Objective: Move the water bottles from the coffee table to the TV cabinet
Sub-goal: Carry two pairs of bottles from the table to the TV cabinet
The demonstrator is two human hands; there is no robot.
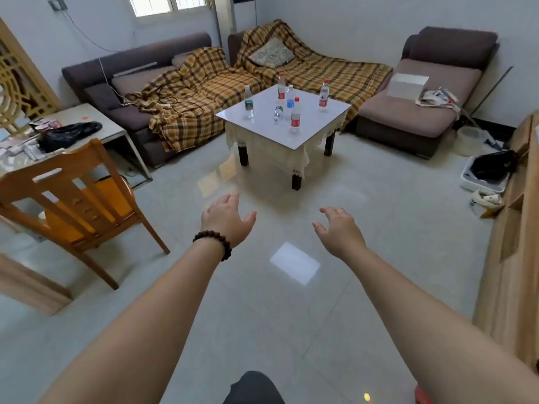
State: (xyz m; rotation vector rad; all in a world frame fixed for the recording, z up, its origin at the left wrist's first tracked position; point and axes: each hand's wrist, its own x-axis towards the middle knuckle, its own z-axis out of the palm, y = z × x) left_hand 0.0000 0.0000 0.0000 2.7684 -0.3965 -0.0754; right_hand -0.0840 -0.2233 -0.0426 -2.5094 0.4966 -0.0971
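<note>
On coffee table (306,135): 6 water bottles (295,115), 5 upright, 1 lying down. L hand (226,218) & R hand (339,228) both spread, empty, over floor, well apart from table.

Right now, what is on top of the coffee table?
Six water bottles on the coffee table: five upright, one small bottle lying down. A lace cloth hangs beneath the top.

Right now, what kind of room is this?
Most likely a home living room: sofas draped in plaid throws ring a low coffee table holding water bottles, with a wooden cabinet along the right wall.
</note>
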